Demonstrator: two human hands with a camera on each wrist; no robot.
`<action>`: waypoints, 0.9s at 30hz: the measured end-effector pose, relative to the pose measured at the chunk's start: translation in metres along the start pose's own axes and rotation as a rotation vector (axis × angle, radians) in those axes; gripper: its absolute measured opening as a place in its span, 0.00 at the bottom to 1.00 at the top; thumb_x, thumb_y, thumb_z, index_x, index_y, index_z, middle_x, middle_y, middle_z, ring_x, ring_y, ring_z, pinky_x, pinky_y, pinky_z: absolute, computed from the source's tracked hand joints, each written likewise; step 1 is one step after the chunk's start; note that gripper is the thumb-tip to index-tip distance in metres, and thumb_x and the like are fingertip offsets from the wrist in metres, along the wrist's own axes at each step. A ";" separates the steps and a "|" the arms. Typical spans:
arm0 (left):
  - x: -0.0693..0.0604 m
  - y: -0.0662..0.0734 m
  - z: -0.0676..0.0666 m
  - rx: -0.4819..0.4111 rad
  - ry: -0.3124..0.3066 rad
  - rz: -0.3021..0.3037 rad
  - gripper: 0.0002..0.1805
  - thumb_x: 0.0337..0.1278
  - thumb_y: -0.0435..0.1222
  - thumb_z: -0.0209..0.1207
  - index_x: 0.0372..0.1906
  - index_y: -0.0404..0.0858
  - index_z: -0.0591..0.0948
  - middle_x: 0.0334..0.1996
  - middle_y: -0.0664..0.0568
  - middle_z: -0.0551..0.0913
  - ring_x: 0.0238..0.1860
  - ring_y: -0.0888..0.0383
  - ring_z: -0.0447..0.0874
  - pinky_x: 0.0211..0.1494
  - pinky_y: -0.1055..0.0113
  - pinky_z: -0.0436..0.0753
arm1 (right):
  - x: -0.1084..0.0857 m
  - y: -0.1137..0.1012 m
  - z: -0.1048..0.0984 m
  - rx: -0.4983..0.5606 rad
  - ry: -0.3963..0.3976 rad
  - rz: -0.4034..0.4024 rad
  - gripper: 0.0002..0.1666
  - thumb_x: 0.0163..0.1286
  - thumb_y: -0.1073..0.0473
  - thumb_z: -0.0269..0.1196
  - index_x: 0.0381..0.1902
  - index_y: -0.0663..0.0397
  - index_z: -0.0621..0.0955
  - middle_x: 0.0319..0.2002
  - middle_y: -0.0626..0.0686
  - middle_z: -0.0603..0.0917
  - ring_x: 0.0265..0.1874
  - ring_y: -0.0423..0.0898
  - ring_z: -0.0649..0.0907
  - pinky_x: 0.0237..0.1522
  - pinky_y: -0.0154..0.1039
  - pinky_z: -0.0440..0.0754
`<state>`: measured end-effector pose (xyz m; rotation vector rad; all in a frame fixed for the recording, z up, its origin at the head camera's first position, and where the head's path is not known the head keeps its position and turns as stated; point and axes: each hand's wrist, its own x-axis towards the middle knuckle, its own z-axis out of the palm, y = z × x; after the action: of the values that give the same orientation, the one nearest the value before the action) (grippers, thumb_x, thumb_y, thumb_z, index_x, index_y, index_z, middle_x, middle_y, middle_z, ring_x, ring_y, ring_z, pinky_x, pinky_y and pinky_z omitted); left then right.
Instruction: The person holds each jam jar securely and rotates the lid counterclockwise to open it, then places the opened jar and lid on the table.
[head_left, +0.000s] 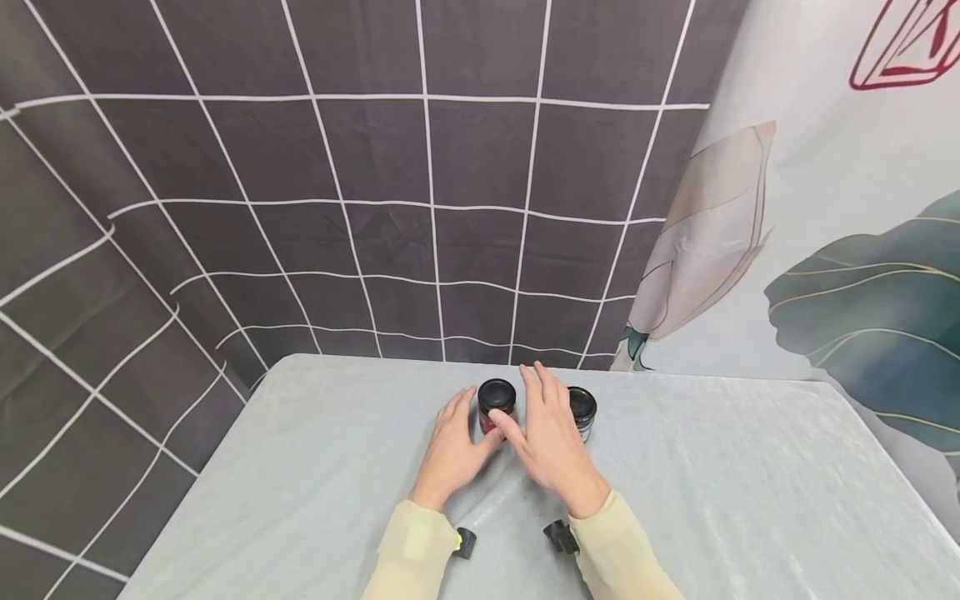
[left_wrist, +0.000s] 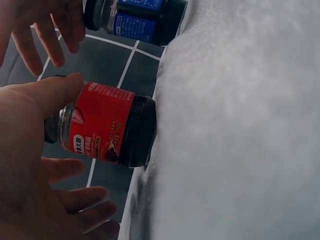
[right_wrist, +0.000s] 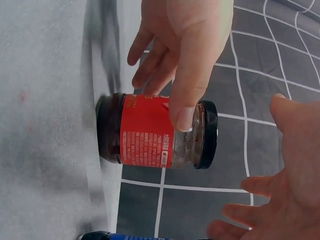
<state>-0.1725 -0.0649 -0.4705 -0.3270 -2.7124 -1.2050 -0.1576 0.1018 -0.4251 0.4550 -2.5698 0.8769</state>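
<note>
Cloth [head_left: 720,467] in pale grey carries two jars near its far edge in the head view: a red-labelled jar [head_left: 489,411] between the two hands, and a second jar [head_left: 584,407] to its right, partly hidden by the right hand [head_left: 551,437]. Both stand upright, long axes vertical, each with a black lid [head_left: 497,392] uppermost. The left hand [head_left: 452,446] is just left of the red-labelled jar, fingers extended and loose; the right hand's fingers are also straight, its thumb crossing in front of that jar. One black device [head_left: 465,543] sits by the left sleeve [head_left: 416,542], another by the right sleeve [head_left: 618,546]. In the left wrist view, turned sideways, the red-labelled jar's lid points left and its base meets the cloth at right; the left thumb [left_wrist: 55,92] overlaps its upper part, though contact cannot be told. Dark contents show below the red label [left_wrist: 107,122]; the neck looks clear. Blue label panels [left_wrist: 134,27] mark the second jar, with the right hand's spread fingers near its lid. In the right wrist view, the red-labelled jar's lid points right, the left thumb lies across its shoulder, and the right hand, fingers parted, grips nothing.
</note>
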 end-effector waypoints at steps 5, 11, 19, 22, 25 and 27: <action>-0.001 0.001 0.000 -0.002 0.008 0.005 0.40 0.62 0.48 0.63 0.72 0.31 0.66 0.70 0.35 0.68 0.72 0.40 0.63 0.73 0.46 0.63 | 0.000 -0.003 0.002 0.012 -0.004 -0.004 0.46 0.70 0.43 0.63 0.73 0.69 0.62 0.72 0.73 0.61 0.70 0.69 0.63 0.68 0.64 0.61; -0.001 0.005 0.000 -0.002 0.013 0.028 0.37 0.62 0.45 0.63 0.72 0.31 0.68 0.69 0.34 0.69 0.72 0.39 0.64 0.73 0.46 0.63 | 0.000 -0.005 0.004 0.029 -0.005 -0.009 0.46 0.70 0.44 0.64 0.73 0.69 0.62 0.72 0.73 0.61 0.69 0.71 0.63 0.68 0.65 0.60; 0.000 0.006 0.001 0.006 -0.002 0.032 0.38 0.63 0.47 0.63 0.72 0.31 0.68 0.68 0.37 0.71 0.70 0.40 0.67 0.72 0.48 0.66 | 0.000 -0.005 0.008 0.019 0.004 -0.028 0.45 0.70 0.45 0.64 0.71 0.72 0.63 0.70 0.75 0.63 0.68 0.72 0.65 0.68 0.66 0.60; 0.000 0.006 0.002 0.008 0.000 0.041 0.36 0.64 0.46 0.62 0.71 0.32 0.68 0.67 0.38 0.73 0.69 0.40 0.68 0.71 0.49 0.66 | 0.001 -0.004 0.008 0.017 -0.002 -0.020 0.45 0.71 0.45 0.63 0.72 0.71 0.63 0.69 0.75 0.64 0.68 0.72 0.65 0.68 0.65 0.60; 0.001 0.007 0.003 -0.002 0.002 0.039 0.36 0.64 0.45 0.62 0.71 0.31 0.69 0.66 0.38 0.74 0.68 0.40 0.70 0.71 0.48 0.67 | 0.001 -0.005 0.009 0.018 -0.012 -0.006 0.45 0.71 0.44 0.63 0.72 0.71 0.63 0.70 0.74 0.64 0.69 0.71 0.64 0.69 0.65 0.60; 0.001 0.007 0.003 -0.011 0.006 0.038 0.35 0.64 0.45 0.62 0.71 0.31 0.69 0.66 0.39 0.75 0.67 0.41 0.71 0.70 0.49 0.68 | 0.001 -0.004 0.009 0.021 -0.015 0.001 0.45 0.71 0.44 0.62 0.72 0.71 0.63 0.70 0.74 0.64 0.69 0.71 0.64 0.69 0.65 0.60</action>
<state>-0.1720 -0.0578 -0.4670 -0.3743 -2.6823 -1.2095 -0.1585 0.0927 -0.4291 0.4683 -2.5766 0.9053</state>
